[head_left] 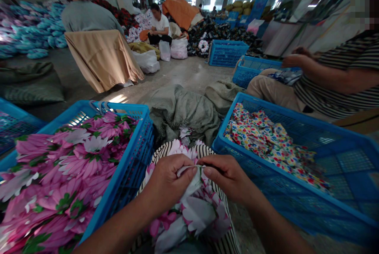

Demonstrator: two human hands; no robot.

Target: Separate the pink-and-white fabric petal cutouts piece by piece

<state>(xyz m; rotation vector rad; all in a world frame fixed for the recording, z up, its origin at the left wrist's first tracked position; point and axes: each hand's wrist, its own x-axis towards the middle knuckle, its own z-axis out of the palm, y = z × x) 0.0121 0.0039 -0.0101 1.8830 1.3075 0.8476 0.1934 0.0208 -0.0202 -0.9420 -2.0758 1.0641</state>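
Both hands meet above my lap, pinching a white fabric flower piece (193, 183) between thumbs and forefingers. My left hand (171, 177) is closed on its left edge, and the fingers of my right hand (223, 173) grip its upper right edge. Below them lies a heap of pink and white fabric flower pieces (198, 214) on a black-and-white striped cloth (226, 206). To the left, a blue plastic crate (130, 108) is filled with pink flower pieces (89, 167) with green centres.
At right, another blue crate (296, 127) holds colourful dotted fabric pieces (266, 143). Grey-green sacking (186, 111) lies ahead. A person in a striped top (340, 64) sits at right; others sit beyond, one on a chair with a tan cover (103, 56).
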